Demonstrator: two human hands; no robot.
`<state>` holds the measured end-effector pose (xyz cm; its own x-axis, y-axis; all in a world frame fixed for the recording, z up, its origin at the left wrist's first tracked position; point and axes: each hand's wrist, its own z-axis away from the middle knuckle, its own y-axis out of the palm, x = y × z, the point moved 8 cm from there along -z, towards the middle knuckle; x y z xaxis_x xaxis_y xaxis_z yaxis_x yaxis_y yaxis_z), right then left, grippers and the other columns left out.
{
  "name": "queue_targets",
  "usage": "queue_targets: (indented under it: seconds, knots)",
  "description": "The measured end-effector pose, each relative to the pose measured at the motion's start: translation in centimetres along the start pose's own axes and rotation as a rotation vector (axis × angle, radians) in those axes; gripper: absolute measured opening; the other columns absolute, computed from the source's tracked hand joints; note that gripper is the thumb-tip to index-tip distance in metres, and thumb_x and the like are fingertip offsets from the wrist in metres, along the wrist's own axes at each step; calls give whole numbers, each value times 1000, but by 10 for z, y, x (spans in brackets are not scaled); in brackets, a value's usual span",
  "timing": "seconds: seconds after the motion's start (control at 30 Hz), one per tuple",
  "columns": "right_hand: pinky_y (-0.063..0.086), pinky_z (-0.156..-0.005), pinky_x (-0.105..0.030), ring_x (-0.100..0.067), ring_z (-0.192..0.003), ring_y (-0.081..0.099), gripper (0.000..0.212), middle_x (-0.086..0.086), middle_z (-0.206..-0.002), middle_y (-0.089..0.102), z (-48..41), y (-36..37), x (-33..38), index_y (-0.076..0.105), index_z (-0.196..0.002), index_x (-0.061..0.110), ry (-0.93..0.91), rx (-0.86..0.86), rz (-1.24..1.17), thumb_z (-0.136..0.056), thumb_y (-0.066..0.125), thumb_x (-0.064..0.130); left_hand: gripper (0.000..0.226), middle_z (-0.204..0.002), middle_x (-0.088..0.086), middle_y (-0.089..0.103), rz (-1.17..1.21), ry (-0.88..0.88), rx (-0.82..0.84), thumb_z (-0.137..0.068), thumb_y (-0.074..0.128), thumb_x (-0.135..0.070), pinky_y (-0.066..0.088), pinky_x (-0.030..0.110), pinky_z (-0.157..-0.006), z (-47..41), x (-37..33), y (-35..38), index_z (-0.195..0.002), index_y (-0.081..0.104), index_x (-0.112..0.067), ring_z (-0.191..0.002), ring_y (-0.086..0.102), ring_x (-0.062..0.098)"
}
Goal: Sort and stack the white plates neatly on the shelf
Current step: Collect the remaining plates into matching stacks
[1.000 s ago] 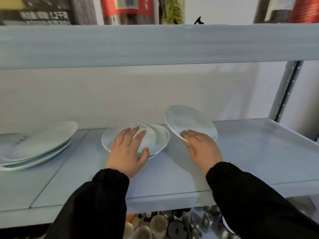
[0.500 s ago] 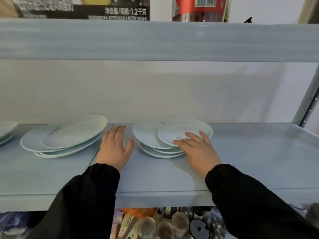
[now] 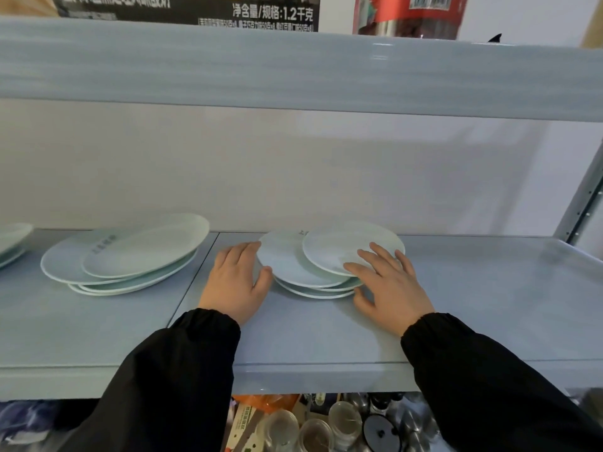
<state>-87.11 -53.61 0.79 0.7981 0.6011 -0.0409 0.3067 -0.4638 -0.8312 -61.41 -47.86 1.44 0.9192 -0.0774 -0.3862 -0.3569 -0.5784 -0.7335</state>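
A pale blue-grey shelf (image 3: 456, 305) stands against a plain off-white wall (image 3: 293, 164), with another shelf board (image 3: 293, 70) above. A perforated metal upright (image 3: 584, 210) rises at right. Glass jars (image 3: 313, 429) crowd the level below. Light is soft and even.

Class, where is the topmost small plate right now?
In the head view, the topmost small plate lies off-centre on the middle pile, under the right hand fingers.

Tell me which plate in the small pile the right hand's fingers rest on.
The topmost plate, offset right on the pile; the right hand lies on its near rim.
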Motion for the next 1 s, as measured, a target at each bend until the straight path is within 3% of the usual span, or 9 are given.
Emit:
queue_targets:
  seconds: [0.6,0.67,0.77,0.93,1.0]
  knots:
    - [8,-119,-48,-27,-150,3,60,-4,-160,21,5,-5,20,33,-145,39,-94,69,-158,-87,45,47,67,-137,4,53,-132,-43,-4,-86,36,-50,27,33,-109,33,-8,-16,-139,49,-13,-128,39,27]
    - [10,-119,-50,-25,-150,-1,62,-3,-161,16,3,-10,31,32,-146,39,-122,53,-237,-86,42,50,70,-144,3,47,-127,-93,-5,-85,35,-53,20,29,-112,47,-9,-25,-143,45,-15,-135,32,25]
    - [1,-120,-44,-19,-148,-17,65,1,-163,0,-5,-17,64,20,-149,43,-201,80,-327,-86,31,57,74,-152,-3,37,-129,-173,-4,-85,31,-58,12,24,-113,73,-6,-41,-149,35,-23,-141,21,18]
    - [-3,-120,-42,-14,-145,-27,69,5,-162,-12,-12,-28,124,14,-151,43,-356,109,-437,-86,27,60,70,-151,-3,38,-222,-257,-91,-90,33,-59,22,31,-116,115,5,-87,-150,33,-23,-140,24,16]
    - [-6,-120,-40,-13,-144,-28,71,7,-161,-16,-14,-29,140,11,-151,45,-378,126,-456,-84,24,62,69,-153,-4,35,-243,-293,-109,-91,34,-58,18,26,-114,129,8,-104,-151,30,-24,-140,20,13]
